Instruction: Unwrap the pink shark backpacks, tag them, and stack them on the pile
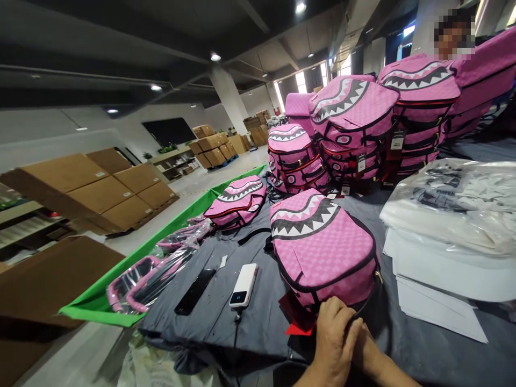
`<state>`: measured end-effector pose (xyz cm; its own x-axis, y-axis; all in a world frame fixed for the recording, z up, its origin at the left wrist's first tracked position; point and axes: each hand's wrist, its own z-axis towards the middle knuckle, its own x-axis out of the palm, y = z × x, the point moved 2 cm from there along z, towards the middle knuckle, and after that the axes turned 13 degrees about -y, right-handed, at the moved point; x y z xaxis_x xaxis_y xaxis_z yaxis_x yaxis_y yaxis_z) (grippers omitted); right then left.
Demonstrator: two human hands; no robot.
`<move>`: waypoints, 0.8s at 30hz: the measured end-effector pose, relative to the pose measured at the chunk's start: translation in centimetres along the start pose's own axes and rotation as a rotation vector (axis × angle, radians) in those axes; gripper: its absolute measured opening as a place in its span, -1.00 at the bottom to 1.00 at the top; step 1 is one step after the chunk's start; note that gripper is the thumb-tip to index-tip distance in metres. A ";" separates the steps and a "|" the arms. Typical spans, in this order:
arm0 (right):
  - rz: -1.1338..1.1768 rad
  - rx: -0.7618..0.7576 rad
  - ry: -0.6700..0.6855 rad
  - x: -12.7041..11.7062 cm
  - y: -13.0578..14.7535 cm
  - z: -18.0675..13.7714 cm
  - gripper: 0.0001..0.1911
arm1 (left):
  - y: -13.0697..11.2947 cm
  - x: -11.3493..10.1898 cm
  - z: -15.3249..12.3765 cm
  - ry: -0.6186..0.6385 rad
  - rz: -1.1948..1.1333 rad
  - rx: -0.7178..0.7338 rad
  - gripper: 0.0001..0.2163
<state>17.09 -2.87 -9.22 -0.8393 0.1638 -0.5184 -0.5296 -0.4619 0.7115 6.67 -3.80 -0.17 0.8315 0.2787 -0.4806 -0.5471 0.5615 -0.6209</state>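
Note:
A pink checked backpack (322, 244) with a shark-mouth print lies on the dark grey cloth in front of me, its printed end pointing away. At its near edge my left hand (332, 333) is closed, fingers curled against the black trim. Pressed beside it, my right hand (362, 341) is closed too, its fingers partly hidden behind the left. What the fingertips pinch is hidden. A red tag (300, 327) sticks out from under the bag just left of my hands. A black strap (368, 301) curves down at the bag's right side.
White sheets (443, 306) and clear plastic bags (451, 204) are stacked on the right. Left lie a white power bank (244, 285) with a cable and a black phone (195, 291). Stacked pink backpacks (350, 118) stand behind. A green-edged bin (105, 316) holds wrapped pink items. A person (453, 35) is at back right.

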 end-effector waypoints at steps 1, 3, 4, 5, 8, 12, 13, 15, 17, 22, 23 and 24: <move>0.017 0.022 0.029 -0.2 0.5 0.8 -0.55 | -0.2 -0.7 0.8 0.022 -0.066 -0.039 -0.67; 0.052 0.060 0.091 -1.7 1.3 2.0 -0.46 | -0.2 -2.5 2.9 0.070 -0.162 -0.102 -0.67; 0.061 0.076 0.108 -3.0 1.5 2.3 -0.44 | 0.0 -3.5 3.8 0.070 -0.179 -0.109 -0.67; 0.056 0.098 0.103 -4.6 1.4 2.4 -0.44 | 0.3 -4.4 4.5 0.052 -0.173 -0.100 -0.66; -0.055 0.234 -0.067 -10.7 -1.0 1.4 -0.47 | 2.0 -5.1 3.9 0.059 -0.120 -0.019 -0.65; -0.377 0.423 -0.286 -17.3 -6.4 -0.8 -0.30 | 4.2 -1.5 -1.2 0.169 0.027 0.228 -0.65; -0.435 0.438 -0.279 -18.1 -7.3 -1.1 -0.28 | 4.5 -0.8 -2.4 0.132 0.095 0.279 -0.65; -0.479 0.456 -0.240 -18.7 -8.6 -1.4 -0.28 | 4.8 0.0 -3.9 0.083 0.170 0.297 -0.67; -0.465 0.487 -0.210 -18.7 -9.1 -1.3 -0.30 | 4.6 -0.3 -4.2 0.142 0.125 0.217 -0.73; -0.432 0.630 -0.044 -18.5 -10.3 -0.9 -0.45 | 2.2 -2.3 -3.1 0.050 -0.050 0.216 -0.79; -0.424 0.624 -0.023 -18.6 -10.6 -0.8 -0.47 | 1.6 -2.1 -3.0 0.026 -0.082 0.265 -0.80; -0.412 0.601 -0.015 -18.7 -10.9 -0.7 -0.48 | 1.2 -1.6 -3.0 0.028 -0.120 0.312 -0.81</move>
<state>38.68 -1.49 -7.62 -0.5568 0.2351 -0.7967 -0.7751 0.1977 0.6001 4.38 -5.97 -1.97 0.8825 0.1771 -0.4356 -0.3862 0.8015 -0.4566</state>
